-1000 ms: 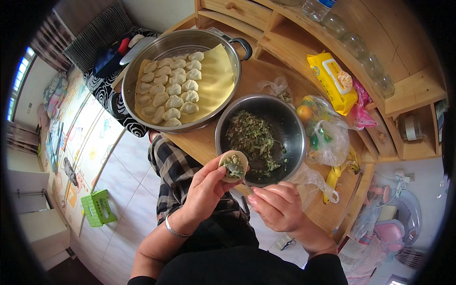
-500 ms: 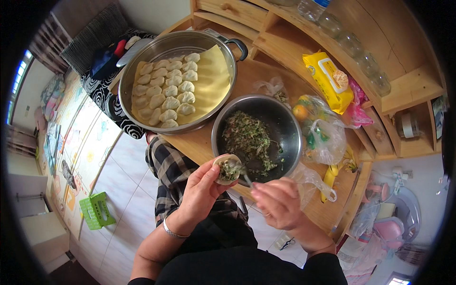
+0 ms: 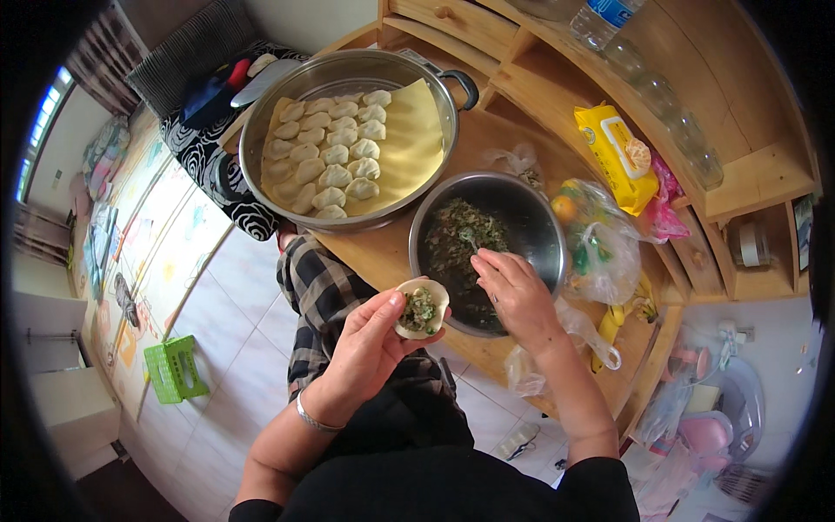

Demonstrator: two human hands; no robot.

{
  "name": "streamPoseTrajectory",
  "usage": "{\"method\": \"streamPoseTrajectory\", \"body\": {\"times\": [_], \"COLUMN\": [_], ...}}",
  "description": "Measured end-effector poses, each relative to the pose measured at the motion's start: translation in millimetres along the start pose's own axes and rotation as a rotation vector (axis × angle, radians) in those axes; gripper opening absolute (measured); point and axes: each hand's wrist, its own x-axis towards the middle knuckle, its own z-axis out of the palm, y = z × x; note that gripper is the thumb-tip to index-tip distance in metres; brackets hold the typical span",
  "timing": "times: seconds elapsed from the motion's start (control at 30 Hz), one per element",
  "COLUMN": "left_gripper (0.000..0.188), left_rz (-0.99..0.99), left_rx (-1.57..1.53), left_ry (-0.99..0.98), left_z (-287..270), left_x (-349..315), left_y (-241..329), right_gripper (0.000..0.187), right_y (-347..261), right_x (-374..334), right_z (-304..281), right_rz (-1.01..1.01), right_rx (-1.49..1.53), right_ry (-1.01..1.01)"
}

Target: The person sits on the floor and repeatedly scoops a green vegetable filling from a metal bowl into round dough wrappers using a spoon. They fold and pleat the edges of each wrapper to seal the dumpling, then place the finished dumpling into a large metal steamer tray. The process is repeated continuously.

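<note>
At left, on the tiled floor, we see a green stool [image 3: 174, 372] bearing a line of dark printed characters. Next comes a wide steel pot [image 3: 249, 165] with a black side handle; on its yellow liner [image 3: 412, 143] lie uncooked dumplings [image 3: 336, 155] in close rows, part of the sheet showing bare at right. Below it, the left hand [image 3: 369, 327] pinches a round wrapper [image 3: 440, 298] between thumb and fingers, just beside the bowl and open side up, with chopped green filling [image 3: 418, 311] at its centre. In the steel bowl [image 3: 545, 248] we find more of the mixture [image 3: 457, 222], heaped toward the far left. The right hand [image 3: 517, 300] reaches over the bowl, thumb and fingers pinched on a spoon [image 3: 470, 237], whose tip meets the mixture; half a second earlier we saw hand and spoon at the wrapper. Farther right are a clear bottle [image 3: 595, 33] with a blue printed label, a transparent bag [image 3: 609, 265] containing orange fruit, and a yellow packet [image 3: 604, 139] with printing, a peeled citrus piece [image 3: 637, 157] resting on it.
</note>
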Motion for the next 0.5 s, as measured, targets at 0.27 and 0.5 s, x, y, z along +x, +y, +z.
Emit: {"method": "streamPoseTrajectory", "body": {"times": [0.27,0.5], "left_gripper": [0.038,0.037], "left_rz": [0.002,-0.006], "left_rx": [-0.016,-0.058], "left_ry": [0.006,0.033], "left_z": [5,5], "left_x": [-17,-19], "left_y": [10,9], "right_gripper": [0.034,0.029], "right_y": [-6,-6], "right_x": [7,9], "right_z": [1,0], "right_rz": [-0.033,-0.042], "right_rx": [-0.061,-0.032], "right_ry": [-0.168,-0.195]}}
